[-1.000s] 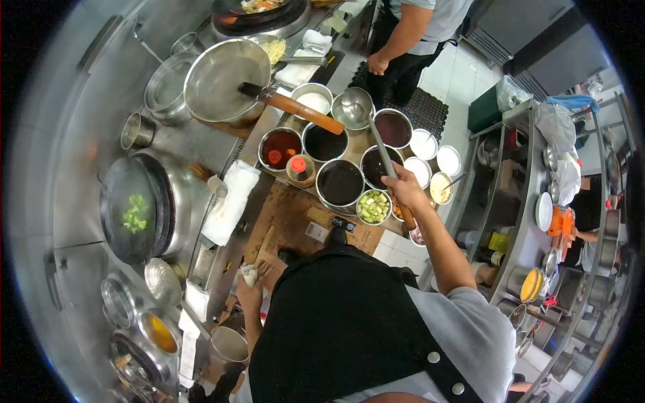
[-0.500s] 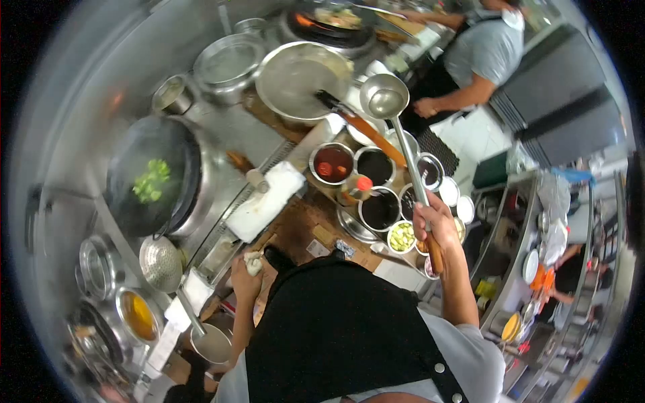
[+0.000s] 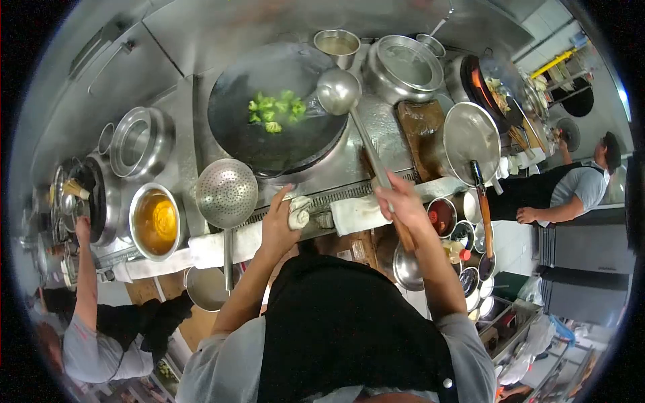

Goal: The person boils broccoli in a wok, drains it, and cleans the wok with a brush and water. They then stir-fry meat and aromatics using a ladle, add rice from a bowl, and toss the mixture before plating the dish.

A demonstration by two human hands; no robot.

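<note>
My right hand is wrapped round the wooden end of a long metal ladle. Its bowl hangs over the right side of a dark wok. A pale blur, perhaps liquid, shows at the bowl's left lip. Bright green chopped vegetables lie in the wok, under haze. In front of the wok, my left hand grips a bunched white cloth near the stove's front edge. Left of that hand, a perforated strainer rests with its handle pointing towards me.
A bowl of yellow-orange liquid stands at left, and a large pot at right. Sauce containers cluster beyond my right arm. A folded white towel lies on the front edge. Co-workers stand at far left and right.
My view has turned left towards the wok. The ladle has swung from beside the sauce containers to over the wok. My left hand, still holding the cloth, has come up to the stove's edge.
</note>
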